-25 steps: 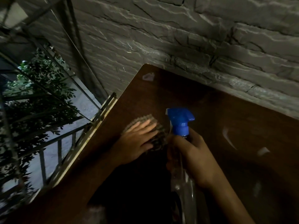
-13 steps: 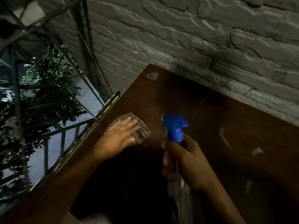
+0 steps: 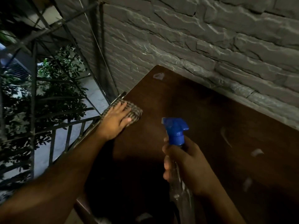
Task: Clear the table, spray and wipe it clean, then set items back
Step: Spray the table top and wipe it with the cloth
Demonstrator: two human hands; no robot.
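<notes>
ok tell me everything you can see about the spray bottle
The spray bottle has a blue plastic trigger head with its nozzle pointing left, toward the cloth, and a clear see-through body running down toward the bottom of the view. It is held roughly upright above the brown table, not resting on it. The right hand grips its neck and upper body, fingers curled round the front. Any liquid level is too dim to tell.

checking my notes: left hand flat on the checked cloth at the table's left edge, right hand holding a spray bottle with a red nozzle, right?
Not quite: the nozzle is blue, not red. The head view shows the right hand gripping the spray bottle; the left hand does lie flat on the checked cloth at the table's left edge.
</notes>
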